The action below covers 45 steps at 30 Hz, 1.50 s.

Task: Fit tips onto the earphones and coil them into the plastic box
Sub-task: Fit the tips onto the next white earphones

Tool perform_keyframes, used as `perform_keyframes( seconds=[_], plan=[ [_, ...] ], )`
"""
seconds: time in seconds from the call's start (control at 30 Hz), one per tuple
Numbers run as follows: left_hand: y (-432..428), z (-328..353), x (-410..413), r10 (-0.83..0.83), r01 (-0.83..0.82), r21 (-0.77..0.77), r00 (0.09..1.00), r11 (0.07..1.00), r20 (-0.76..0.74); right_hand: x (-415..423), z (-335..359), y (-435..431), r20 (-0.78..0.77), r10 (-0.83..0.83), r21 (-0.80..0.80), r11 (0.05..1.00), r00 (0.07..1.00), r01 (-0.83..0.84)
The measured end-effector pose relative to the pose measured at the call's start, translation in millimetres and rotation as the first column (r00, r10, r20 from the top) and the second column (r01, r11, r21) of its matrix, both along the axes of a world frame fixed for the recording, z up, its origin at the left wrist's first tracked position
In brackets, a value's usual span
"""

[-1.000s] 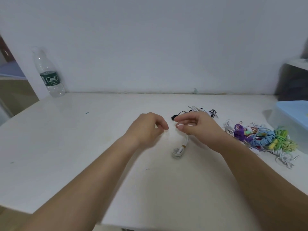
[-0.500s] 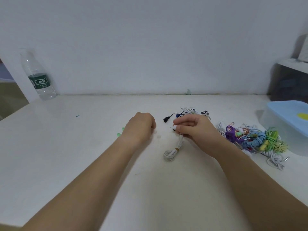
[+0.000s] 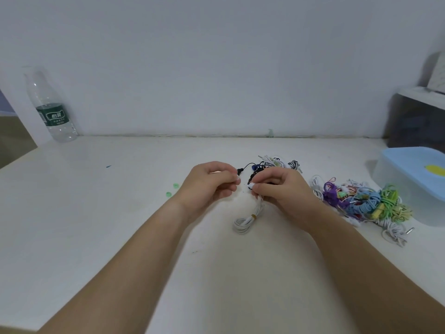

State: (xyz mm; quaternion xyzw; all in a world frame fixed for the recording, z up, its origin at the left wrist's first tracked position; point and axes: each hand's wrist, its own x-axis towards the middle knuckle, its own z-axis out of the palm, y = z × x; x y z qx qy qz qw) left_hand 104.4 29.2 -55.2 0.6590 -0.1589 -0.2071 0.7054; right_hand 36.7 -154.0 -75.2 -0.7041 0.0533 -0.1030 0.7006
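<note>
My right hand (image 3: 281,192) pinches the white earbud (image 3: 251,186) of a white earphone set. Its bundled cable (image 3: 243,222), tied with a yellow band, trails down from that hand onto the white table (image 3: 120,225). My left hand (image 3: 208,185) is just left of it, thumb and fingertips pinched on something tiny and pale, apparently an ear tip, a short gap from the earbud. Two loose green tips (image 3: 172,190) lie on the table left of my left wrist. The plastic box (image 3: 407,186) with a blue lid stands closed at the right edge.
A heap of coloured earphones (image 3: 361,201) lies between my right hand and the box. More black and striped earphones (image 3: 274,163) sit just behind my hands. A water bottle (image 3: 51,109) stands at the far left by the wall. A dark shelf unit (image 3: 416,124) is at the far right.
My left hand dipped to the table, then came up with its fingertips pinched and moved back toward the earbud. My right hand kept hold of the white earphone.
</note>
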Motion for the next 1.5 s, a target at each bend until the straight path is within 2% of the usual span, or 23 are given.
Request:
perform_keyframes(
  seconds=[0.13, 0.33, 0.6, 1.07, 1.3, 1.5],
  plan=[
    [2.4, -2.9, -1.2, -0.095, 0.092, -0.068, 0.995, 0.993, -0.038, -1.7, 1.6, 0.5, 0.018, 0.055, 0.1, 0.993, 0.998, -0.056],
    [4.2, -2.0, -2.2, -0.087, 0.086, -0.06, 0.996, 0.995, -0.018, -3.3, 4.2, 3.2, 0.085, 0.089, 0.171, 0.98, 0.992, -0.102],
    [6.1, -1.4, -3.3, -0.112, 0.113, -0.046, 0.993, 0.993, 0.02, -2.9, 5.2, 6.7, 0.16, 0.015, 0.132, 0.991, 0.987, -0.036],
    [3.1, -6.3, -2.2, -0.094, 0.094, 0.012, 0.99, 0.996, 0.103, -8.6, 12.6, 12.8, 0.15, 0.011, 0.04, 0.999, 0.989, -0.017],
    [3.4, -6.8, -0.9, -0.087, 0.088, -0.001, 0.992, 0.996, 0.087, -8.1, 11.8, 11.6, 0.143, -0.022, -0.027, 0.999, 0.989, 0.027],
    [4.0, -6.6, -1.2, -0.089, 0.091, -0.024, 0.994, 0.996, 0.059, -9.1, 11.7, 11.2, 0.132, 0.004, 0.015, 1.0, 0.991, -0.006]
  ],
)
